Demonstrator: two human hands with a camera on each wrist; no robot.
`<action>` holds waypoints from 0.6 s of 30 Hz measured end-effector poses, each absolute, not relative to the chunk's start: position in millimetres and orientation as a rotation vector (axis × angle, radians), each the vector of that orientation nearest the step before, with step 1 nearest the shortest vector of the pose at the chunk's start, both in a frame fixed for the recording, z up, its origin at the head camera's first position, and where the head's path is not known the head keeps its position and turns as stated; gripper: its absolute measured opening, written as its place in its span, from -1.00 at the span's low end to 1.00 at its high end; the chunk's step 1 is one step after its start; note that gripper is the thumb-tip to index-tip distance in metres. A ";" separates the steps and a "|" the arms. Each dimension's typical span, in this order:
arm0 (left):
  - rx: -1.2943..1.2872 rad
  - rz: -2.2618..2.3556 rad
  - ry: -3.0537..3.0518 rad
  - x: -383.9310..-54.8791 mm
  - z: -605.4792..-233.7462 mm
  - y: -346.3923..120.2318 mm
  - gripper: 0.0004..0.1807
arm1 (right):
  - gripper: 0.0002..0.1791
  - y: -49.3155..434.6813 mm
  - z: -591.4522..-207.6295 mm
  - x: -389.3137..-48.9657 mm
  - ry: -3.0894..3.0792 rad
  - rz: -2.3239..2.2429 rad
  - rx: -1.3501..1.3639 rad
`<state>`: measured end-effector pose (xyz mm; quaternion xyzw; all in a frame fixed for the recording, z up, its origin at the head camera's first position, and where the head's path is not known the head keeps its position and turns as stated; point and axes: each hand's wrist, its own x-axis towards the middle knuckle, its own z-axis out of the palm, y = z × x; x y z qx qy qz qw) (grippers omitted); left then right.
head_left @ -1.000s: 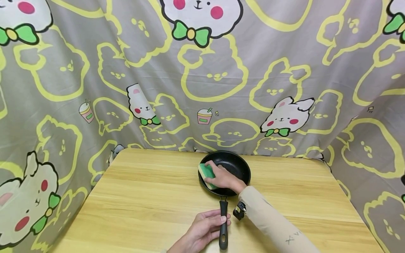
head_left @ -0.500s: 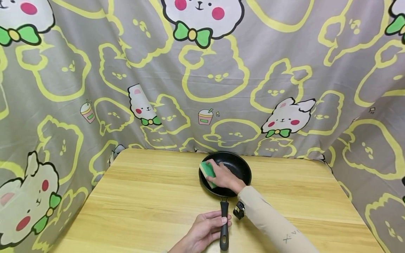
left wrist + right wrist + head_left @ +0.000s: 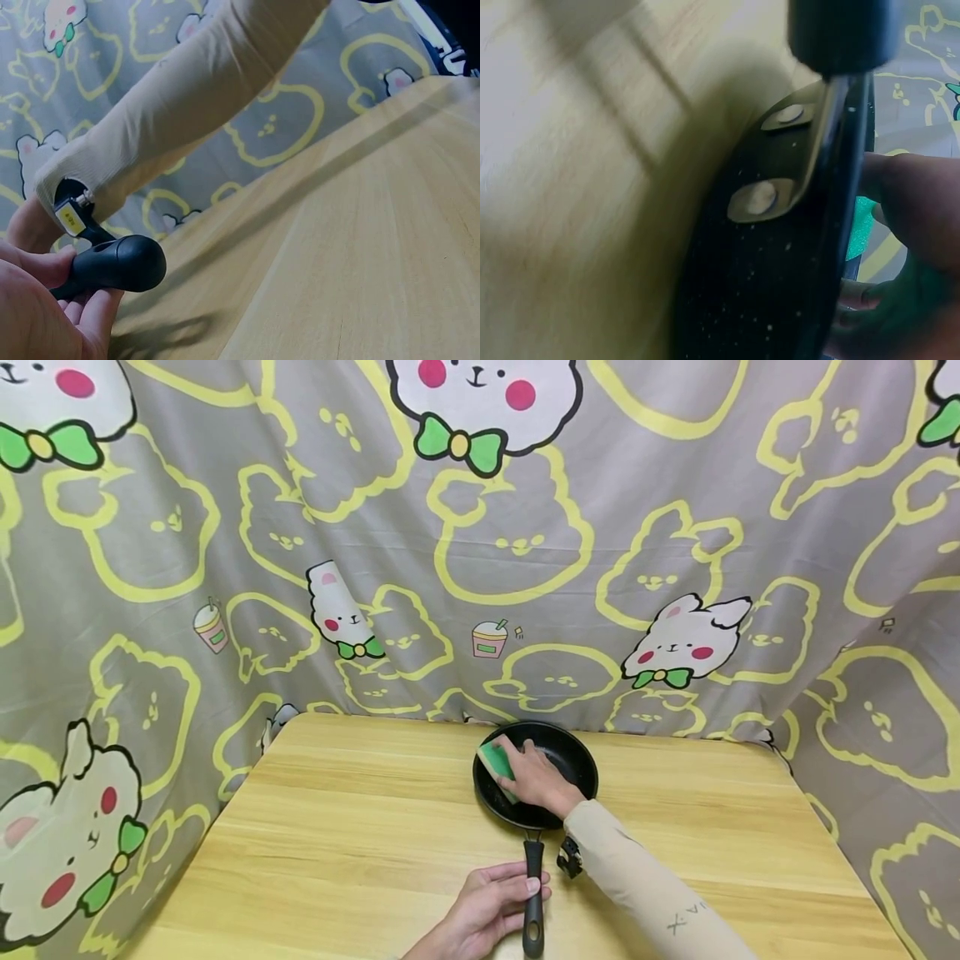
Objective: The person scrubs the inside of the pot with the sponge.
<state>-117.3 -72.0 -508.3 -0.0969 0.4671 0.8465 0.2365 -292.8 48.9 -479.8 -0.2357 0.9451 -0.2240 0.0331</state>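
A black frying pan is near the table's far edge, its handle pointing toward me. My left hand grips that handle, thumb on top and fingers beneath; the left wrist view shows the handle's rounded end sticking out past the thumb. Inside the pan, on its left side, my right hand holds a sponge with a green face and a pale yellow body. Only a green patch of the sponge shows beyond the pan's rim in the right wrist view, where speckled black pan wall fills the middle.
The wooden table extends on both sides of the pan. A grey curtain with cartoon animals encloses the back and sides, close behind the pan. A black wrist mount sits at the right sleeve.
The right hand and sponge have shifted slightly right and inward within the pan, and the sponge's tilt has changed a little. The left hand keeps its grip on the handle.
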 end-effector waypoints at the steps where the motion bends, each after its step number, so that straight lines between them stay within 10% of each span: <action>1: -0.270 2.318 1.281 -117.2 -508.3 -72.0 -0.55 | -0.38 49.2 -480.3 -293.0 2.916 -0.668 -0.718; 18: -0.306 2.320 1.342 -115.8 -510.6 -68.1 -0.56 | -0.35 60.5 -493.7 -300.1 3.158 -0.241 -0.809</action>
